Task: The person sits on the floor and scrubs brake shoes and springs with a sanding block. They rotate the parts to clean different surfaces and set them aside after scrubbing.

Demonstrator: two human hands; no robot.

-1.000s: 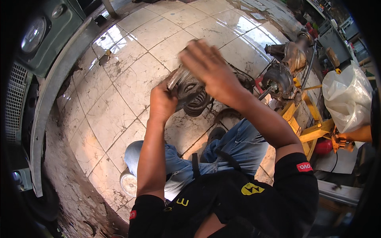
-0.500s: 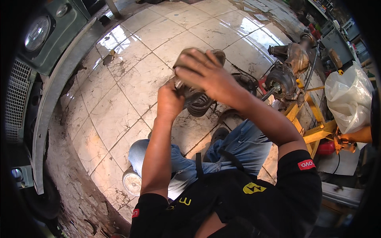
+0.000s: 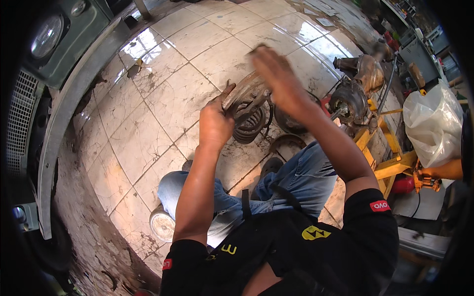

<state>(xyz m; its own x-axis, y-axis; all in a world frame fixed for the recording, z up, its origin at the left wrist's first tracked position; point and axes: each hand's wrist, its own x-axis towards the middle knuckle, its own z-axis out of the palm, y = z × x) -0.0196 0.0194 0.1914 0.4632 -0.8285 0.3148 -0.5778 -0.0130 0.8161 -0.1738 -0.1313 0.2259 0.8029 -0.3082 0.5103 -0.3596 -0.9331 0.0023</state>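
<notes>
My left hand (image 3: 216,126) is closed around one end of a curved brake shoe (image 3: 244,91), thumb along its top, holding it raised in front of my knees. Above the shoe's far end is my right hand (image 3: 279,76), blurred, fingers stretched forward and pressed together. A small dark flat piece (image 3: 257,48), perhaps sandpaper, shows at its fingertips. Beneath the shoe, a coil spring (image 3: 248,130) lies on the tiles. Another curved shoe (image 3: 288,140) rests near my foot, beside a dark round part (image 3: 291,121) that my right forearm partly hides.
A rusty axle housing (image 3: 351,101) sits on a yellow stand (image 3: 390,143) at right. By it hang a clear plastic bag (image 3: 433,123) and a red bottle-shaped part (image 3: 404,185). A vehicle's grey bumper (image 3: 74,103) curves along the left. A round tin (image 3: 162,224) stands by my left knee.
My right hand has swept away from my left hand, up and to the right along the shoe, uncovering its curved face. My left hand keeps its grip, shifted slightly.
</notes>
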